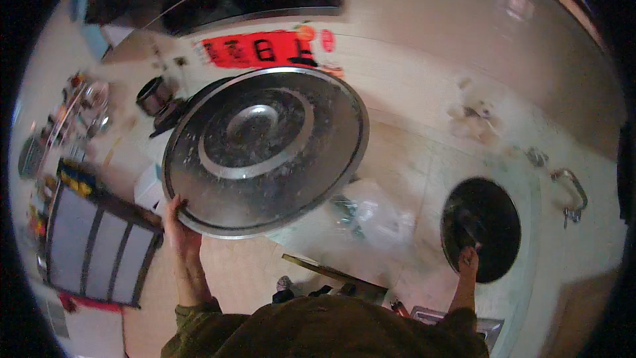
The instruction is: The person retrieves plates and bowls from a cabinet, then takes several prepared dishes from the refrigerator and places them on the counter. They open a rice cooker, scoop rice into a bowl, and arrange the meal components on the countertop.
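My left hand [181, 228] grips the lower left rim of a large round metal lid or basin [328, 179]. It is raised and tilted, with concentric rings, a shiny centre and specks on its surface. On the right, my right hand [467, 260] reaches over a dark round wok-like vessel [497, 219]. Its fingers look curled around a dark grey elongated object [469, 223], too blurred to name. The raised metal piece hides part of the counter behind it.
A dark pot [153, 96] stands at the back left. Behind the dark vessel is a metal faucet [571, 191]; a white teddy bear [474, 112] sits by the wall. A clear plastic bag [377, 209] lies on the counter. A panelled rack [99, 248] stands left. A red sign [258, 49] bears writing.
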A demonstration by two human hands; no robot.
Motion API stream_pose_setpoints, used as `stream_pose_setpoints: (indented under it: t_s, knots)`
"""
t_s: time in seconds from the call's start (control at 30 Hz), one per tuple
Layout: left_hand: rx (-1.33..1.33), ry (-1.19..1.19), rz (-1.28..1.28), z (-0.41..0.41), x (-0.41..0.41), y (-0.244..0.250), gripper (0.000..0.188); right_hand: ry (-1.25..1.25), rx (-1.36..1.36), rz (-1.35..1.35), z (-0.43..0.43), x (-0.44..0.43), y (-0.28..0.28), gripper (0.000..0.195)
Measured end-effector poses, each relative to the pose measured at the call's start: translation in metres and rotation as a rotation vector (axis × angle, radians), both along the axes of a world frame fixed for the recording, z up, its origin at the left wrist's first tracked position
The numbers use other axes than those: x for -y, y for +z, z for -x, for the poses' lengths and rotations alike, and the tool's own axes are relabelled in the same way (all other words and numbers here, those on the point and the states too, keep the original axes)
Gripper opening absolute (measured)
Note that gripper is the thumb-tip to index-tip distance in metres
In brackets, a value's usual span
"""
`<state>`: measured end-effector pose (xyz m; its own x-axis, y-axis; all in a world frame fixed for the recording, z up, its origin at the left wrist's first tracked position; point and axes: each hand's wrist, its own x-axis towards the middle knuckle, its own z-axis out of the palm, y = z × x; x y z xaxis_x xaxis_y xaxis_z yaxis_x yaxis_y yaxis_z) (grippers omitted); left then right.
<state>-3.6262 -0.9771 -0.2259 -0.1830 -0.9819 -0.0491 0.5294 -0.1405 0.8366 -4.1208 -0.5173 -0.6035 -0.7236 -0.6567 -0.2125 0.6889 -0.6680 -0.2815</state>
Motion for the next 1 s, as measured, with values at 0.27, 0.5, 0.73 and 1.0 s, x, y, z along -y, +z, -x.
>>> stream_pose_setpoints:
  t_s: [0.27,0.5,0.73,1.0]
  knots:
    - [-0.221,0.332,0.087,-0.131,0.054,-0.013,0.011,-0.158,-0.392,-0.098,-0.08,0.018,0.092,0.01]
    - [-0.147,0.584,0.181,-0.25,0.098,-0.025,0.012,-0.05,-0.354,0.029,-0.122,0.039,0.179,0.015]
    - [-0.074,0.712,0.08,-0.361,0.124,-0.041,0.013,0.121,-0.302,0.003,-0.192,0.152,0.291,0.021]
    - [-0.082,0.672,-0.012,-0.443,0.141,-0.08,0.015,0.521,-0.141,0.299,-0.289,0.363,0.343,0.025]
